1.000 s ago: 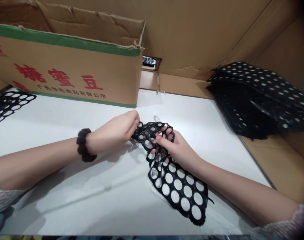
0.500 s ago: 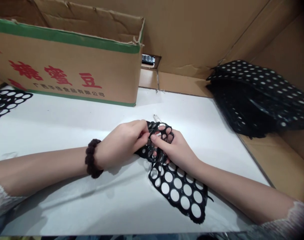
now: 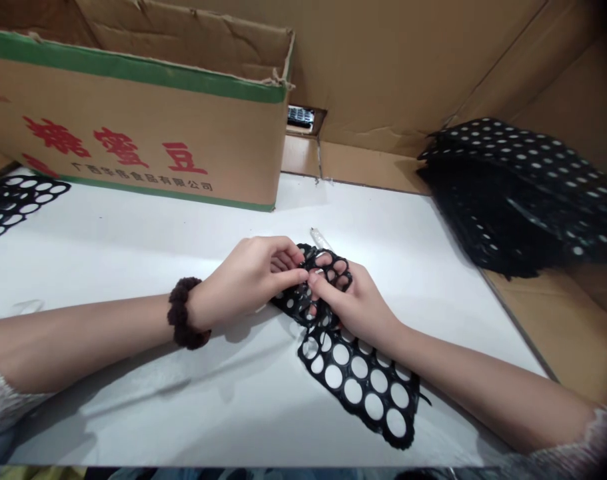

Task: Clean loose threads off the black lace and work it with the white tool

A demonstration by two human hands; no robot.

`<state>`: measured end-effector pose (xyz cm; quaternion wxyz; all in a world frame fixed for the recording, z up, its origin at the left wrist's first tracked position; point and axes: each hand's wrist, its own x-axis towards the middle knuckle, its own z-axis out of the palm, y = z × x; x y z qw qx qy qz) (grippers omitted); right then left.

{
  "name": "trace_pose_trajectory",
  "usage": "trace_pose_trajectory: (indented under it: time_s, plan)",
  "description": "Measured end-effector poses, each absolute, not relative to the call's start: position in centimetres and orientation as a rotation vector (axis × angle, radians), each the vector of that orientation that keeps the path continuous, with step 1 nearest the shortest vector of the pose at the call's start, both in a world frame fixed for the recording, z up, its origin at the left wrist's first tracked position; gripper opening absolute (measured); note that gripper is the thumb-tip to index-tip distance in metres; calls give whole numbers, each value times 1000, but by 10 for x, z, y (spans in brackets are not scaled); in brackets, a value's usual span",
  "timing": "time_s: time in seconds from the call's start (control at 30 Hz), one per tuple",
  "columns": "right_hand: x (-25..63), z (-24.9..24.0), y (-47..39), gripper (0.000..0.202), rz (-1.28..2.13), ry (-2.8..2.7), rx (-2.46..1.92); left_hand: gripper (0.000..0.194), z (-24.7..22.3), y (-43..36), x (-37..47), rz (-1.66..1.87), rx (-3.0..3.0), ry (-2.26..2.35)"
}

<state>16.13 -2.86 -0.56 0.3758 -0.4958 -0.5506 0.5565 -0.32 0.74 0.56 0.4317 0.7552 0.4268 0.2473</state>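
A black sheet with rows of round holes lies on the white table, its upper part bunched between my hands. My right hand grips the bunched part, thumb on top and fingers seen through the holes. From the left, my left hand touches the same part, its thumb and fingertips at the sheet's edge; whether it pinches the material is hard to tell. A small clear strip sits just behind the sheet.
An open cardboard box with green edges stands at the back left. Another black holed sheet lies at the far left. Stacked black sheets with holes rest at the right, by a cardboard wall. The white table extends beneath my arms.
My left hand's fingers have loosened and spread slightly, the thumb now straighter beside the right thumb. The bunched part has shifted a little. The whole view has moved slightly.
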Motion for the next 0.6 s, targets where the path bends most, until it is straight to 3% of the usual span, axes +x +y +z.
trace_pose_trajectory:
  time_s: [0.33, 0.5, 0.6]
  plan:
    - [162, 1, -28, 14, 1469, -1403, -1293, 16, 7, 10, -5, 532, 1787, 1078]
    - [164, 1, -28, 16, 1462, -1344, -1413, 13, 19, 24, -16, 989, 1868, 1215]
    - [165, -1, -28, 16, 1505, -1367, -1361, 18, 41, 51, -46, 1276, 2250, 1488]
